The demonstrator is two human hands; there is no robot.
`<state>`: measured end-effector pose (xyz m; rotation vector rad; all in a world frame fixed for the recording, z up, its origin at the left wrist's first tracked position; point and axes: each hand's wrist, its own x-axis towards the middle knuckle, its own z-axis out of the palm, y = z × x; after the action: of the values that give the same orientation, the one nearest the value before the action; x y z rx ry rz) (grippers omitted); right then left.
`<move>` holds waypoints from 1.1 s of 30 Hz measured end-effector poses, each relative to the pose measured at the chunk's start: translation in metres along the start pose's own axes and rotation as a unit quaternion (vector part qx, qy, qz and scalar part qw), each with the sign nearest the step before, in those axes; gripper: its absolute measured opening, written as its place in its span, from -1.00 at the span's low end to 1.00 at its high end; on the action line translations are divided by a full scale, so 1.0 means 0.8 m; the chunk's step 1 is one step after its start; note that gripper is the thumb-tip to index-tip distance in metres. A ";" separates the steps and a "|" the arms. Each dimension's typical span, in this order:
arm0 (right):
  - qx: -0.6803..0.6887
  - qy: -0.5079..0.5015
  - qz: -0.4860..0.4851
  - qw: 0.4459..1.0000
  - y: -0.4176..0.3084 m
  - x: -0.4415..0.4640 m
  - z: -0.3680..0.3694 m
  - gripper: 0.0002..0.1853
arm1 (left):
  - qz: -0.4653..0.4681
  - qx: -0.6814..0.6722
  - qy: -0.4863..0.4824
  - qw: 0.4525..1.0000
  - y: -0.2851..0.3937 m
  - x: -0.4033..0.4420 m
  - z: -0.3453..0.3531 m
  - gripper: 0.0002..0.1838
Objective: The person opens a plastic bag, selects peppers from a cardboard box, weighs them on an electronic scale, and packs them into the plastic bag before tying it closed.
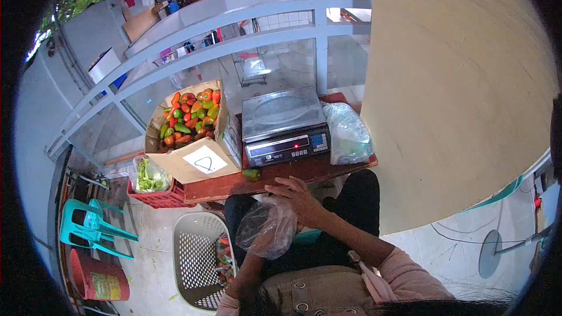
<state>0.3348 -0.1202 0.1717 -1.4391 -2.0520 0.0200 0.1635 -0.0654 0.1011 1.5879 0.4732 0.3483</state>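
A tan panel [456, 82] fills the right side, and a pale railing [234, 38] curves behind the red wooden table [287, 174]. White floor tiles [149, 240] spread below, with a turquoise plastic chair [88, 222] at left. On the table, an open cardboard box [202, 161] of red and green peppers [190, 114] stands left of a digital scale [287, 129]; a filled plastic bag [349, 134] lies right of it. A perforated laundry basket [196, 257] holds more peppers at near left. The clear bag [268, 228] is between the hands over the lap: the left hand [266, 240] is covered by it, its grip unclear; the right hand [300, 202] has fingers extended beside it. One green pepper [251, 174] sits at the table's near edge.
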 end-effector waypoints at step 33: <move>0.208 0.143 0.194 0.948 0.087 -0.031 0.077 -0.77 | -0.146 -0.373 0.020 0.916 0.047 0.011 0.015 -0.70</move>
<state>0.3682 -0.0928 0.0856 -1.4491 -1.4022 0.3636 0.1805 -0.0728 0.1373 0.7535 0.5206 0.2834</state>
